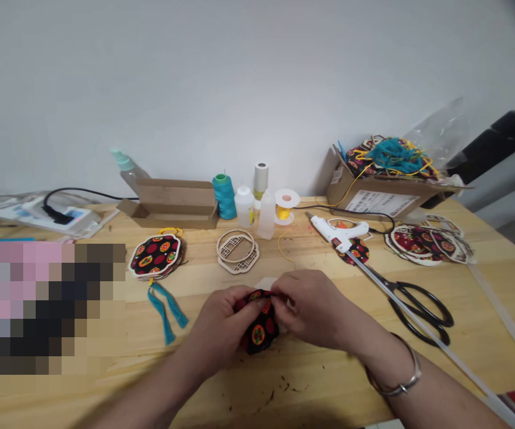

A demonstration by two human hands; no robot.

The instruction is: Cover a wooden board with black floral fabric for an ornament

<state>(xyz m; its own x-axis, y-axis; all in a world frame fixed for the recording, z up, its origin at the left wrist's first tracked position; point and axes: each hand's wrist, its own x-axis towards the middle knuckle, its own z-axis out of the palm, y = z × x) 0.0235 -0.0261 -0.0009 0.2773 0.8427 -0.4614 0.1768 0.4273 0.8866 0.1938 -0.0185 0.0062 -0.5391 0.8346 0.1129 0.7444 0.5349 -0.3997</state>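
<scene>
Both my hands meet at the middle of the wooden table (311,381) over a piece of black fabric with red and orange dots (259,328). My left hand (221,328) grips the fabric from the left with fingers curled round it. My right hand (311,307), a silver bangle on its wrist, pinches the fabric's upper edge. A pale flat piece shows just behind the fingers, mostly hidden.
Behind lie wooden frame rings (238,250), a finished fabric ornament with teal tassels (155,256), a teal thread spool (224,195), white bottles (244,206), yellow cord spool (285,205), a glue gun (337,230), black scissors (418,304), cardboard boxes (172,202) and more fabric pieces (427,241).
</scene>
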